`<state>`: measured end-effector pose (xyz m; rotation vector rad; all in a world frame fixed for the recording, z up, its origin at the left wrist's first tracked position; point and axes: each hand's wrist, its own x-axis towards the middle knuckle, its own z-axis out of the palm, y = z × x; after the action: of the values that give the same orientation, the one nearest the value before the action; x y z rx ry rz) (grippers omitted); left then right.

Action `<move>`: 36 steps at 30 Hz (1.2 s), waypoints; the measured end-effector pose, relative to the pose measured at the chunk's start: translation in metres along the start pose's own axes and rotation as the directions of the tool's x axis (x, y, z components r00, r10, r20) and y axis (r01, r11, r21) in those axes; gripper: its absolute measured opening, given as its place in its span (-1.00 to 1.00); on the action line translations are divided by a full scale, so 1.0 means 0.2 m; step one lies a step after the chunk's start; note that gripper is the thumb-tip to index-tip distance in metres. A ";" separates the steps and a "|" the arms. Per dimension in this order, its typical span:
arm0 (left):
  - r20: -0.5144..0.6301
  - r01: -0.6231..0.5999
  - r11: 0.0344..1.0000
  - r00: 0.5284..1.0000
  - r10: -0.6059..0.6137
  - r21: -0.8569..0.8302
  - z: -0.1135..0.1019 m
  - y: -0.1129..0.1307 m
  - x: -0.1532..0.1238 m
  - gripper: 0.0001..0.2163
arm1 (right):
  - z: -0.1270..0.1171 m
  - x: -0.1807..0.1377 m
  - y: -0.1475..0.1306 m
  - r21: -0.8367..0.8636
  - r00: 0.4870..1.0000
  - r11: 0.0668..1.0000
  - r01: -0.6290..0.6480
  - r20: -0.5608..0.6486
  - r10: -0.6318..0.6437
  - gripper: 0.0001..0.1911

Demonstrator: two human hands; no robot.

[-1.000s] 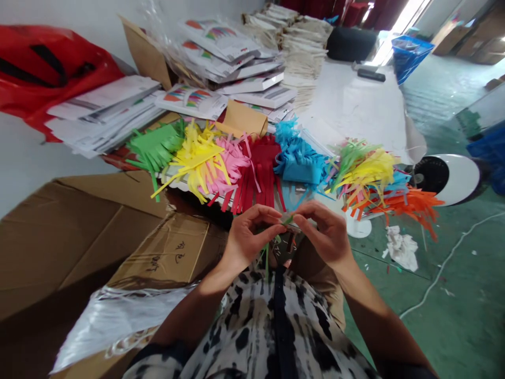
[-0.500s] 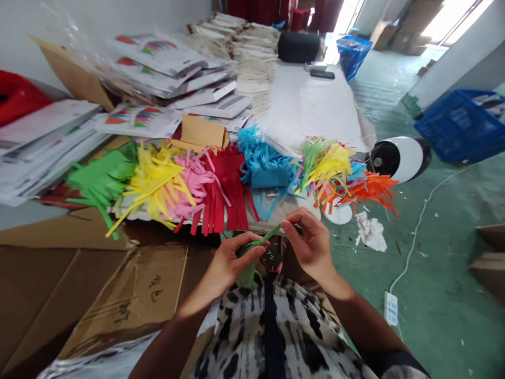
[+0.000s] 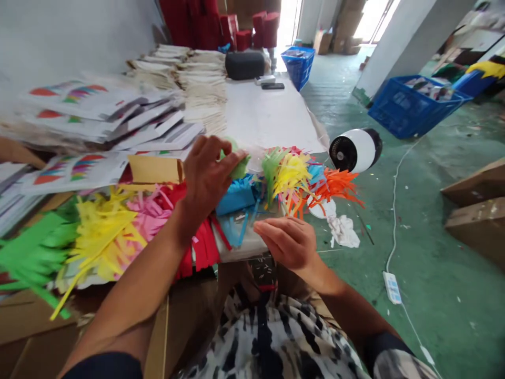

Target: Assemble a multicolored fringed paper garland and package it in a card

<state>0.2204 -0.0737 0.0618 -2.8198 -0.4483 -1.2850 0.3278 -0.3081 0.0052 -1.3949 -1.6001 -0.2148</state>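
Observation:
My left hand (image 3: 207, 176) reaches forward over the table with its fingers closed on a bunch of green paper strips (image 3: 239, 165), just above the blue fringed paper (image 3: 236, 197). My right hand (image 3: 288, 243) hovers near the table's front edge, fingers loosely curled, with nothing visible in it. Rows of fringed paper lie along the edge: green (image 3: 31, 252), yellow (image 3: 100, 231), pink (image 3: 148, 210), red (image 3: 199, 247) and blue. A mixed-colour bundle of strips (image 3: 300, 179) lies to the right of my left hand.
Stacks of printed white packets (image 3: 98, 116) and cream cloth bags (image 3: 197, 84) cover the back of the white table (image 3: 268, 116). A small white fan (image 3: 355, 150) sits at the table's right edge. Cardboard boxes (image 3: 477, 205), blue crates (image 3: 410, 100) and a power strip (image 3: 392, 287) are on the green floor.
My left hand has risen from my lap and carried the green strips forward over the blue paper. My right hand let go of the strips and stayed low. The view swung to the right.

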 end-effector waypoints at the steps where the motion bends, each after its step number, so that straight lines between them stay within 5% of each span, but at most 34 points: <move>1: 0.018 -0.033 0.999 0.999 0.033 -0.038 0.07 -0.01 0.04 -0.77 | 0.01 0.02 0.03 -0.001 0.999 0.999 -0.036 0.000 0.036 -0.82; 6: 0.125 -0.002 0.966 0.992 0.035 -0.260 0.41 -0.08 0.05 -0.79 | 0.05 -0.08 0.13 -0.032 0.993 0.997 -0.074 0.088 0.077 -0.86; 9: 0.123 0.109 0.921 0.990 -0.067 -0.374 0.51 -0.13 0.01 -0.85 | 0.05 -0.23 0.14 -0.066 0.980 0.995 -0.076 0.178 0.087 -0.87; 13: -0.023 0.167 0.877 0.980 -0.199 -0.450 0.46 -0.12 0.06 -0.89 | 0.05 -0.38 0.14 -0.068 0.978 0.988 -0.142 0.146 0.151 -0.89; 16: -0.054 0.101 0.858 0.988 -0.148 -0.503 0.35 -0.07 0.15 -0.88 | 0.05 -0.43 0.15 -0.051 0.971 0.978 -0.203 0.118 0.208 -0.86; 22: 0.087 -0.125 0.890 0.980 0.181 -0.438 0.31 -0.12 0.25 -0.85 | 0.04 -0.49 0.16 0.001 0.970 0.970 -0.243 0.035 0.242 -0.86; 26: 0.273 -0.324 0.925 0.888 0.369 -0.197 0.44 -0.19 0.22 -0.74 | 0.04 -0.52 0.18 0.028 0.963 0.963 -0.269 0.010 0.269 -0.87; 29: 0.435 -0.381 0.921 0.819 0.374 -0.075 0.53 -0.23 0.17 -0.69 | 0.06 -0.53 0.20 0.052 0.956 0.955 -0.293 0.001 0.293 -0.86; 32: 0.483 -0.311 0.949 0.825 0.293 -0.045 0.57 -0.28 0.12 -0.57 | 0.08 -0.52 0.21 0.040 0.950 0.949 -0.312 -0.007 0.313 -0.84; 36: 0.472 -0.087 0.988 0.871 0.136 -0.126 0.48 -0.37 0.10 -0.16 | 0.11 -0.52 0.21 -0.047 0.936 0.935 -0.352 -0.002 0.352 -0.84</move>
<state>0.2843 0.0147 0.0052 -3.1848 -0.2174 -0.5874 0.3382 -0.3480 -0.1007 -1.6920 -1.3275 -0.0330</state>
